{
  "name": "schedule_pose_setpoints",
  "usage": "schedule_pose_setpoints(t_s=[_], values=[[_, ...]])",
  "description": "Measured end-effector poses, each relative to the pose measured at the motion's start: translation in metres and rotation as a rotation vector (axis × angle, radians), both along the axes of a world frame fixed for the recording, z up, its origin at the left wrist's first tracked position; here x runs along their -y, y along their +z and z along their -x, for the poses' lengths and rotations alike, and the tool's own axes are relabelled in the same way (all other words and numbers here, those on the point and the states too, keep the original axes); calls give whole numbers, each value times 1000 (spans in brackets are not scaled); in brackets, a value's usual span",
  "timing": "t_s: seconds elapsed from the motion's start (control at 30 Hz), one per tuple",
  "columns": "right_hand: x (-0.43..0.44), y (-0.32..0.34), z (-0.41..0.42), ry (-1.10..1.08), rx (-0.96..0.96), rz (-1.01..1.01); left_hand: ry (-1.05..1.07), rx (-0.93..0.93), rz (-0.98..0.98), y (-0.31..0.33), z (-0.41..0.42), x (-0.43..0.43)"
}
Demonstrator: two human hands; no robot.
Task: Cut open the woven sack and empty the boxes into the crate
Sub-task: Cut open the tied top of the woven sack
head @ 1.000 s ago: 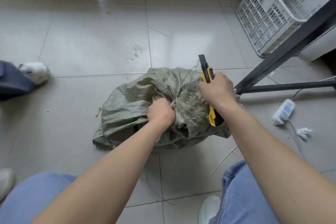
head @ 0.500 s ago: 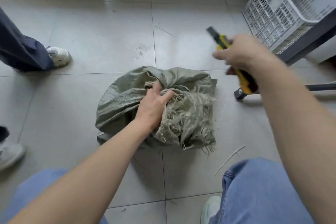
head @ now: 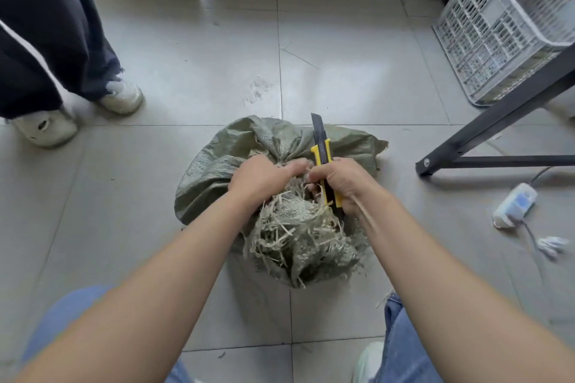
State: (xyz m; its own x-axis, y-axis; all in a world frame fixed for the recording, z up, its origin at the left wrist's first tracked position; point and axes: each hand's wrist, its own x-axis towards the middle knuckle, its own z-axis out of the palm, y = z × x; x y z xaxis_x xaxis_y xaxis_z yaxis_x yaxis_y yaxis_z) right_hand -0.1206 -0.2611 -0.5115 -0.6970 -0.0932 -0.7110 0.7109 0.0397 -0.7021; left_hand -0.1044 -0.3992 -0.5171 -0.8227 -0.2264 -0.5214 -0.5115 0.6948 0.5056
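Sack [head: 224, 162] lay on the floor beneath both hands. Left hand [head: 264, 179] clenched its frayed neck; right hand [head: 345, 183] gripped the knife [head: 322, 149], blade pointing away. Cutting should run outward, clear of the left fingers; the crate [head: 497, 25] stood far right.

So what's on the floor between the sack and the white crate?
In the head view, bare grey floor tile lies between the woven sack and the white crate; the black frame leg crosses its right side.
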Motion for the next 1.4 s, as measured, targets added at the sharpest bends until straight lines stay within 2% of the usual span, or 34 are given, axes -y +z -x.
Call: schedule_pose_setpoints(t_s=[0.1, 0.2, 0.27, 0.37, 0.43, 0.5, 0.6, 0.7, 0.77, 0.83, 0.9, 1.0, 1.07, 1.23, 1.3, 1.4], values=[[0, -2, -12, 0, 11, 23, 61, 135, -146, -3, -2, -4], [-5, -4, -18, 34, 75, 16, -10, 219, -137, -5, -4, -8], [-7, 0, -18, 82, 141, 63, 49, 236, -143, -9, -4, -11], [-3, 1, -21, 75, 201, 102, 126, 248, -17, -17, -7, -10], [0, -8, -21, -34, 130, 35, 94, 265, 106, -19, -11, -9], [2, -14, -20, -65, 7, -91, 90, 208, 177, -20, -17, -10], [6, -17, -18, 39, -126, -210, 92, 31, 179, -21, -23, -9], [13, -14, -17, 97, -132, -234, 146, -140, -22, -18, -23, -4], [15, -11, -16, 72, -143, -160, 229, -191, -170, -15, -24, 2], [15, -7, -15, 124, -176, -118, 231, -203, -215, -10, -25, 7], [15, -6, -16, 188, -220, -169, 149, -206, -146, -7, -26, 6], [15, -8, -10, 160, -287, -289, -32, -193, 111, 0, -33, -4], [13, -7, -3, 135, -317, -317, -51, -189, 138, 3, -35, -7], [9, -4, 2, 169, -382, -334, 34, -99, -281, 6, -34, 0], [9, -3, 3, 202, -420, -385, 27, -133, -308, 4, -31, 1], [10, 9, 4, 291, -539, -601, 90, -146, -394, 0, -27, 4]])
